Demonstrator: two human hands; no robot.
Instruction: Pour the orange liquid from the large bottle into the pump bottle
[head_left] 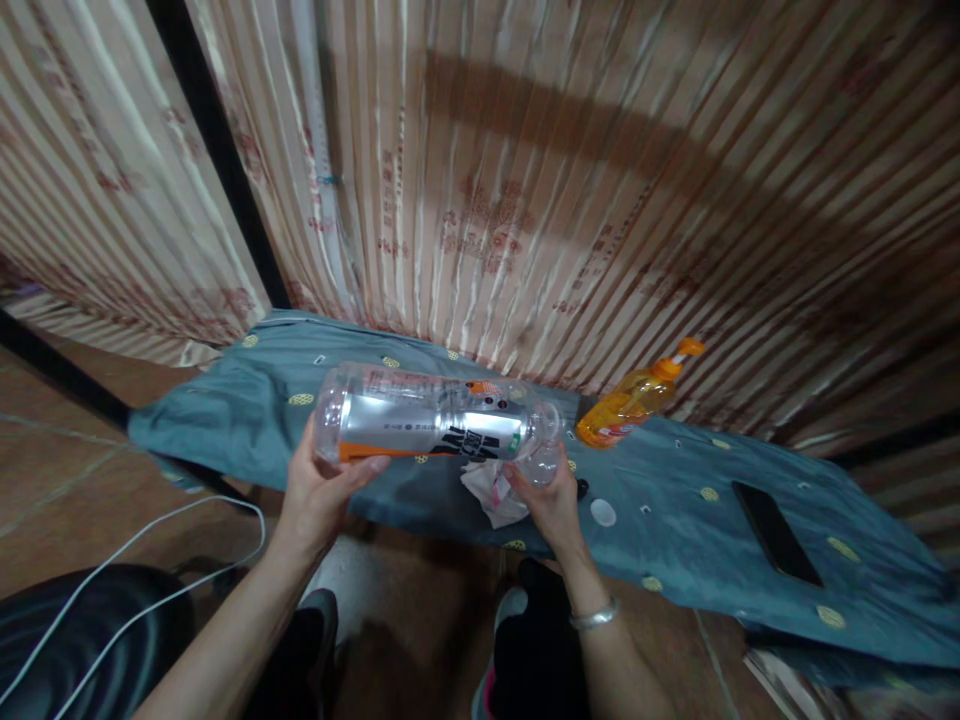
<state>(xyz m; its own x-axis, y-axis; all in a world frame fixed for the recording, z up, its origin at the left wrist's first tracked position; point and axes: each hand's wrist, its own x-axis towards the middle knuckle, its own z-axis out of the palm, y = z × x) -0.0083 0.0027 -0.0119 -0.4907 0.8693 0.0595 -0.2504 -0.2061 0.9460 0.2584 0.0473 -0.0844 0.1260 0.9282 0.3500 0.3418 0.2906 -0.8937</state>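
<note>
A large clear plastic bottle (405, 425) with a silver and orange label lies sideways in the air above the cloth-covered bench. My left hand (322, 490) grips its base end, thumb along the underside. At the neck end, my right hand (546, 495) holds the bottle, its fingers partly hidden behind the clear plastic. Just below the bottle, near my right hand, is a crumpled pale cloth or tissue (491, 492). A white round disc (603, 513) rests on the bench to the right of that hand, beside a small black object (582, 488).
An orange pump bottle (630, 405) stands at the bench's back edge by the pleated curtain (480, 200). A black phone (776, 532) lies on the right of the blue-green bench cover (697, 545). Black poles, a white cable (180, 510) and a black round object (97, 640) are at left.
</note>
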